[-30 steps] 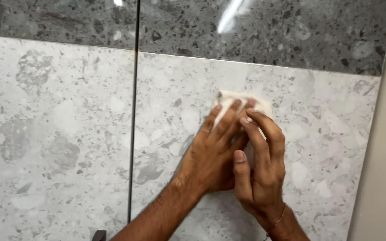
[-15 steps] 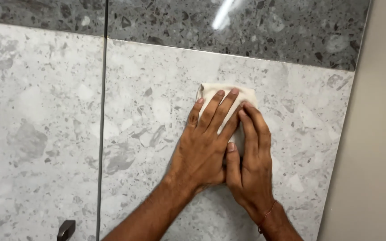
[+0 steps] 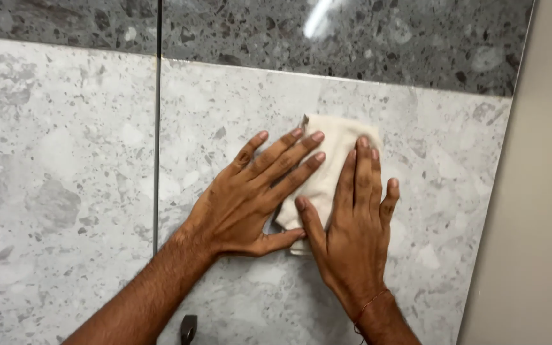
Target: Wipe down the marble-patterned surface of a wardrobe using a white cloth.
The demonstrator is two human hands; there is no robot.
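A cream cloth (image 3: 328, 160) lies flat against a light grey speckled tile (image 3: 225, 108). My left hand (image 3: 250, 201) presses on the cloth's left side, fingers spread and pointing up to the right. Beside it, my right hand (image 3: 351, 220) presses on the cloth's right and lower part, with its thumb touching the left thumb. A thin red thread circles my right wrist. Most of the cloth's lower half is hidden under the two palms.
A band of dark grey glossy speckled tile (image 3: 352, 32) runs along the top. A dark vertical joint (image 3: 157, 147) separates this tile from the one on its left. A plain beige surface (image 3: 538, 223) borders the right. A small dark metal piece (image 3: 188, 329) shows at the bottom edge.
My hands, which overlapped on the cloth, now lie side by side with fingers spread. The cloth shows longer between them. The view has shifted slightly to the left.
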